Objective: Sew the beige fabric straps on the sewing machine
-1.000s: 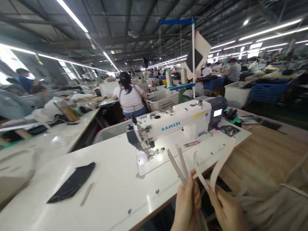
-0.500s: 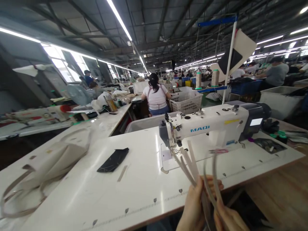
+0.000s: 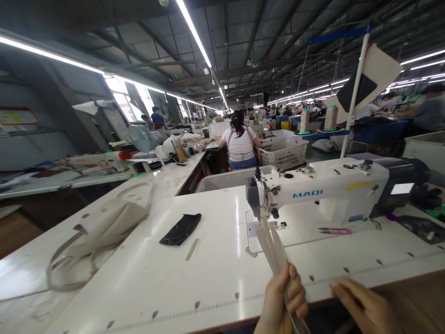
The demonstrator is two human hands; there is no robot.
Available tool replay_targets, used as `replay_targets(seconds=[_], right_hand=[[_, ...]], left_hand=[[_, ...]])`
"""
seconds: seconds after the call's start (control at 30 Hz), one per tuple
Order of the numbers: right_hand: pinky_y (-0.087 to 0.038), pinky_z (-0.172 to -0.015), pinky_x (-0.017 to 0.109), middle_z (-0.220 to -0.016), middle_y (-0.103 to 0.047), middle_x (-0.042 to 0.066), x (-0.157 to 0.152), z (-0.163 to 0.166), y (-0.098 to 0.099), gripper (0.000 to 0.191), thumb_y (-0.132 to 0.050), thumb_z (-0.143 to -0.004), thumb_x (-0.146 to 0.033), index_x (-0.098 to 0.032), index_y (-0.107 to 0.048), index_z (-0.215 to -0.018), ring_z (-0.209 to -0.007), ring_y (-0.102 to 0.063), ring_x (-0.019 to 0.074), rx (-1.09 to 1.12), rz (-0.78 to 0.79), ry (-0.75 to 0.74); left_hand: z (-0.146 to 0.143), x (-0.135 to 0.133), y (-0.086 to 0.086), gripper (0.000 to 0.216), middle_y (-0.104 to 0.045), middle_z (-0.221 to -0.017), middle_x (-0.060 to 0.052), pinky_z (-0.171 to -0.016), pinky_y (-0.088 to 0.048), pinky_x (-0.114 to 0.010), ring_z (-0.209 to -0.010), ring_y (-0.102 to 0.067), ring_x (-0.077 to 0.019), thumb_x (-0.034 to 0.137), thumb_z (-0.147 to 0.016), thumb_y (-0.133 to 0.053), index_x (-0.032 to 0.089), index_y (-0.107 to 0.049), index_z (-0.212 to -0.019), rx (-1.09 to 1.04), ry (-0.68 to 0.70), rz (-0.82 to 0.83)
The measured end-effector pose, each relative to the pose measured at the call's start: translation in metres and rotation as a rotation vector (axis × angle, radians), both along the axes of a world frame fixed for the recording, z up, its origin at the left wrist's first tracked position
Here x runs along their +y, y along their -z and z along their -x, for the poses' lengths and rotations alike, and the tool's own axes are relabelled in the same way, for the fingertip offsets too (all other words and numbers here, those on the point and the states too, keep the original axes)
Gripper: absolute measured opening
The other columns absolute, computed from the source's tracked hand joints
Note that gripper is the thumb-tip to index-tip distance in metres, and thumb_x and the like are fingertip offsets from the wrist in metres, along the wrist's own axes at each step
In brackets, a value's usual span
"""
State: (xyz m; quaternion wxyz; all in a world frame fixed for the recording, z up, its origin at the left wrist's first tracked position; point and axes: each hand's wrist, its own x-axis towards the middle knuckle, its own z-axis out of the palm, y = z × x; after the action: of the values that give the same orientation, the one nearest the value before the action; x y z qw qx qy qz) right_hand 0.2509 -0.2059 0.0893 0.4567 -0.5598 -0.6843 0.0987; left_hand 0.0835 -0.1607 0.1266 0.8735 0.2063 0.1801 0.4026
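Note:
My left hand [image 3: 285, 297] is closed round a bundle of beige fabric strips [image 3: 273, 246] above the front edge of the sewing table. The strips' far ends fan out close to the needle area of the white sewing machine [image 3: 327, 190]; whether they touch it, I cannot tell. Their lower ends hang below my fist. My right hand [image 3: 368, 306] is apart from the bundle, to its right, at the table's front edge. Motion smears its fingers, and no strip shows in it.
Pink-handled thread snips [image 3: 335, 230] lie beneath the machine arm. A black fabric piece [image 3: 181, 229] and a short beige strip [image 3: 192, 249] lie left of the machine. A beige bag [image 3: 114, 227] rests farther left. Ahead sits a person [image 3: 239, 141] beside a white basket [image 3: 283, 153].
My right hand has come away from the strips and moved right. The strips are now gathered closer together in my left hand. The view has turned slightly left.

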Motion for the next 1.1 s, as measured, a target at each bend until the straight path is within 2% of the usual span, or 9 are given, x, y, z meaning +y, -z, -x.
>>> replay_targets(seconds=[0.03,0.1,0.2,0.37,0.53,0.67,0.8,1.0,1.1], right_hand=[[-0.049,-0.075,0.026,-0.093,-0.067,0.005,0.008,-0.010,-0.003,0.026,-0.051,-0.088,-0.039,-0.019,-0.062,-0.100,-0.083,-0.063,0.0182,-0.152,-0.204,0.046],[-0.040,-0.096,0.038,-0.117,-0.059,0.009,0.024,-0.017,-0.010,0.030,-0.051,-0.089,-0.027,-0.019,-0.054,-0.118,-0.109,-0.054,0.0231,-0.473,-0.448,-0.071],[-0.036,-0.098,0.040,-0.115,-0.061,0.008,0.042,0.001,-0.017,0.033,-0.030,-0.095,-0.015,-0.017,-0.055,-0.116,-0.111,-0.052,0.0200,-0.685,-0.567,-0.363],[-0.043,-0.073,0.029,-0.093,-0.066,0.007,0.067,0.036,-0.008,0.034,-0.027,-0.097,-0.016,-0.012,-0.059,-0.106,-0.084,-0.059,0.0150,-0.613,-0.577,-0.469],[-0.039,-0.073,0.035,-0.081,-0.064,0.005,0.108,0.039,0.005,0.023,-0.045,-0.091,-0.013,-0.012,-0.056,-0.111,-0.077,-0.056,0.0172,-0.598,-0.568,-0.247],[-0.040,-0.075,0.038,-0.077,-0.060,0.006,0.127,0.046,0.014,0.027,-0.036,-0.092,-0.012,-0.010,-0.053,-0.113,-0.074,-0.053,0.0173,-0.530,-0.524,-0.279],[-0.040,-0.061,0.030,-0.072,-0.057,0.005,0.127,0.055,0.023,0.025,-0.036,-0.091,-0.010,-0.010,-0.056,-0.106,-0.066,-0.051,0.0159,-0.502,-0.501,-0.355],[-0.037,-0.053,0.027,-0.060,-0.051,0.001,0.122,0.054,0.022,0.018,-0.044,-0.089,-0.013,-0.015,-0.057,-0.078,-0.056,-0.049,0.0133,-0.510,-0.491,-0.377],[-0.043,-0.058,0.026,-0.083,-0.062,0.010,0.122,0.055,0.021,0.019,-0.040,-0.090,-0.012,-0.013,-0.059,-0.088,-0.067,-0.057,0.0145,-0.546,-0.481,-0.349]], left_hand=[[0.002,0.000,-0.001,0.033,-0.029,-0.043,0.011,-0.034,-0.021,-0.015,-0.032,-0.013,-0.0023,0.045,-0.078,-0.062,0.017,-0.047,-0.070,0.020,0.069,0.008],[0.004,0.004,-0.002,0.028,-0.033,-0.045,0.009,-0.035,-0.021,-0.017,-0.032,-0.019,-0.0037,0.040,-0.085,-0.053,0.016,-0.049,-0.070,0.078,0.182,-0.019],[0.005,0.018,-0.001,0.028,-0.046,-0.054,0.002,-0.041,-0.026,-0.018,-0.039,-0.033,-0.0067,0.028,-0.090,-0.039,0.014,-0.055,-0.072,0.133,0.157,-0.058],[0.011,0.019,0.013,0.010,-0.056,-0.061,-0.002,-0.050,-0.039,-0.025,-0.052,-0.050,-0.0134,0.021,-0.079,-0.055,0.015,-0.060,-0.073,0.335,0.080,-0.135],[0.026,0.001,0.019,0.039,-0.062,-0.065,-0.006,-0.062,-0.046,-0.030,-0.061,-0.059,-0.0181,0.049,-0.082,-0.052,0.011,-0.060,-0.084,0.528,0.121,-0.214],[0.048,0.049,0.012,0.044,-0.063,-0.078,-0.004,-0.066,-0.045,-0.028,-0.072,-0.059,-0.0166,0.056,-0.077,-0.056,0.014,-0.060,-0.089,0.879,-0.073,-0.346],[0.061,0.103,0.013,0.036,-0.059,-0.064,-0.002,-0.060,-0.044,-0.026,-0.060,-0.055,-0.0130,0.047,-0.066,-0.070,0.012,-0.059,-0.070,0.885,-0.134,-0.386],[0.062,0.120,0.028,0.029,-0.058,-0.054,0.001,-0.050,-0.042,-0.023,-0.048,-0.052,-0.0108,0.040,-0.066,-0.070,0.013,-0.060,-0.069,0.939,-0.135,-0.350],[0.063,0.121,0.032,0.031,-0.059,-0.052,0.001,-0.047,-0.040,-0.022,-0.044,-0.050,-0.0098,0.043,-0.068,-0.068,0.014,-0.058,-0.071,0.967,-0.149,-0.378]])
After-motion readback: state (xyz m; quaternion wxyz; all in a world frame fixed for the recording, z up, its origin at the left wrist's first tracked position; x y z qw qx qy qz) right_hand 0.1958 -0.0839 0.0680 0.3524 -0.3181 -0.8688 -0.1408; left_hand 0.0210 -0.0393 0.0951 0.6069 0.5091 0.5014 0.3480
